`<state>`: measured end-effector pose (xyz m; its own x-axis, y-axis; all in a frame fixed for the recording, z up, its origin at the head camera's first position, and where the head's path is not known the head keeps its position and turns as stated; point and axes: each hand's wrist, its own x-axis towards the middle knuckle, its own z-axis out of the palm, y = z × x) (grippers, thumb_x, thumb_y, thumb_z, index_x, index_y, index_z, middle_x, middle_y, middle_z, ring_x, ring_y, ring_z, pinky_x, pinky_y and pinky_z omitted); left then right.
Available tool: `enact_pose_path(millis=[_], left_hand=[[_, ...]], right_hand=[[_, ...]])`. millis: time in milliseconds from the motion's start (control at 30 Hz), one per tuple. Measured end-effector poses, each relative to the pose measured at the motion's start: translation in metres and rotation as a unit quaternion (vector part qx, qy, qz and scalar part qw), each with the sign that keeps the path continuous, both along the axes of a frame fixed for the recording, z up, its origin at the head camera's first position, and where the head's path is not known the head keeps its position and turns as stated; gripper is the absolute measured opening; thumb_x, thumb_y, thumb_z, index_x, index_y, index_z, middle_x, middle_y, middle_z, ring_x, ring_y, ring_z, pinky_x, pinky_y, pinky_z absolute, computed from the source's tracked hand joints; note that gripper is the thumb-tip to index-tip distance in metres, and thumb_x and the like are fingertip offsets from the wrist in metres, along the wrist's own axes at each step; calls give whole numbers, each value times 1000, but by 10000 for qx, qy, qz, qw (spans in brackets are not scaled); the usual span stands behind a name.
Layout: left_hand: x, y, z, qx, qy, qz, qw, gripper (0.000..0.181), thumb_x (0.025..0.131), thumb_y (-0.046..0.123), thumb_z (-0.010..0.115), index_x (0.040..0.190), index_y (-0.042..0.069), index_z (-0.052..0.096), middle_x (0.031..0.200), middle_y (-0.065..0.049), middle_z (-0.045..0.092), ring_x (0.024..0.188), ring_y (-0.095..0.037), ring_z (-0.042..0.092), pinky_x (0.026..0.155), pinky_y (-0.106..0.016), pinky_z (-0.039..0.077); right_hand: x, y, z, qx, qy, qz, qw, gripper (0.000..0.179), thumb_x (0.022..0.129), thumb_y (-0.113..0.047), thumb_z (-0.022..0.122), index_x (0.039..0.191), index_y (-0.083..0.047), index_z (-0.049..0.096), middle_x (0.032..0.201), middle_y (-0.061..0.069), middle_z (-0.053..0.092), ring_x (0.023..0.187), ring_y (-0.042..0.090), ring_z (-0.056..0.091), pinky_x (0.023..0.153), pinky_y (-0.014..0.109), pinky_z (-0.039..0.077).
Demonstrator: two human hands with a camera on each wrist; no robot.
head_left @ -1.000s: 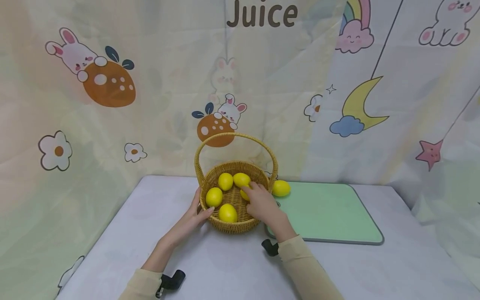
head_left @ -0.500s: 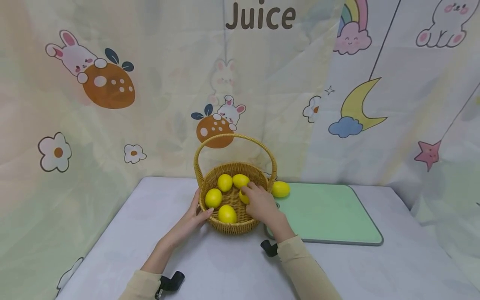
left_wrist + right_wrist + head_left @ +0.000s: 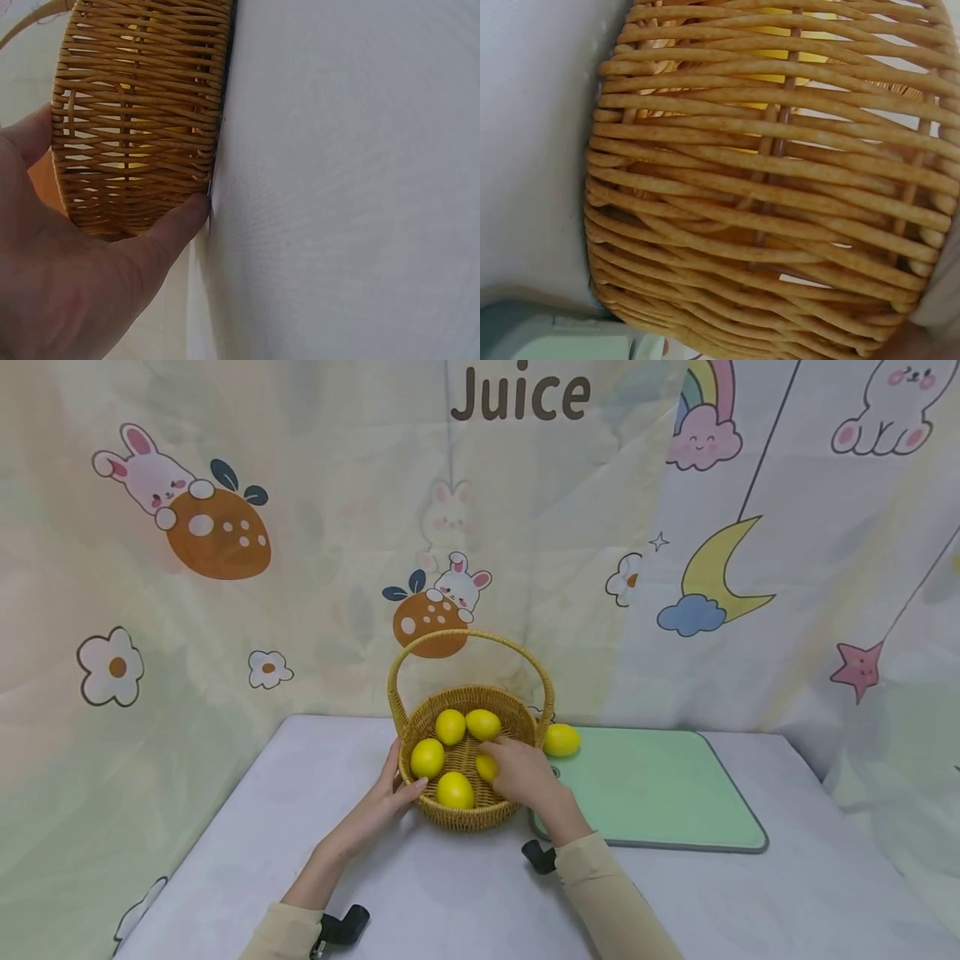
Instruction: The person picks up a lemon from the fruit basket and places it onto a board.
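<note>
A woven wicker basket (image 3: 465,817) with a tall arched handle stands on the table and contains several yellow lemons (image 3: 455,791). My left hand (image 3: 386,793) grips the basket's left side, its thumb at the rim. In the left wrist view, a finger of the left hand (image 3: 97,277) reaches along the wicker wall to the base. Inside the basket on the right, my right hand (image 3: 528,777) curls its fingers over a partly covered lemon (image 3: 487,767). From the right wrist, the basket's wall (image 3: 765,187) hides most of that hand.
A green cutting board (image 3: 652,789) with a grey edge lies to the right of the basket. One more lemon (image 3: 562,740) rests at its back left corner. Behind the white table (image 3: 465,893) hangs a printed cloth (image 3: 330,527).
My right fingers have shifted toward the near side of the basket, and the lemon under them has moved slightly nearer too. The left hand keeps its place on the basket.
</note>
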<state>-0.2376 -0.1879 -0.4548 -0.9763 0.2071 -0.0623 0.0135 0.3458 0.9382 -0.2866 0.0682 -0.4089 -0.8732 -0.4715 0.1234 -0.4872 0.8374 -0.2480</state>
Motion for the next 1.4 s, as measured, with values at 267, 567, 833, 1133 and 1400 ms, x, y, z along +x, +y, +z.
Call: enact_pose_path(millis=[267, 567, 833, 1133, 1400], left_hand=[[1, 1, 1, 40, 7, -63, 10000, 92, 99, 49, 54, 155, 42, -18, 166, 8, -18, 156, -25, -12, 123, -59, 6], [2, 0, 2, 10, 23, -80, 10000, 91, 99, 51, 53, 154, 42, -18, 166, 9, -18, 156, -25, -12, 123, -60, 4], [1, 0, 3, -2, 26, -86, 10000, 92, 98, 51, 54, 155, 41, -18, 166, 8, -19, 156, -26, -11, 123, -60, 6], [0, -1, 2, -15, 20, -96, 10000, 91, 98, 52, 54, 153, 45, -19, 166, 8, -19, 156, -27, -10, 123, -60, 6], [1, 0, 2, 31, -9, -118, 9999, 93, 98, 52, 54, 154, 42, -19, 165, 8, -20, 156, -28, -11, 124, -58, 7]], right_hand=[[0, 1, -1, -31, 33, 54, 10000, 48, 84, -5, 65, 131, -16, 64, 117, 3, 68, 88, 18, 56, 70, 34, 49], [-1, 6, 4, -602, -166, 411, 9972, 54, 80, -2, 65, 132, -16, 63, 128, 5, 64, 97, 18, 57, 85, 37, 53], [8, 14, 27, -1147, -17, 596, 9916, 59, 76, -7, 69, 133, -18, 62, 133, 3, 60, 105, 19, 58, 89, 37, 53], [24, 34, 61, -1591, 244, 547, 9854, 57, 77, -5, 69, 133, -18, 61, 131, -1, 59, 110, 20, 57, 88, 36, 53], [31, 52, 79, -1927, 504, 572, 9783, 56, 78, -2, 67, 131, -19, 61, 129, -3, 58, 110, 18, 57, 90, 37, 54]])
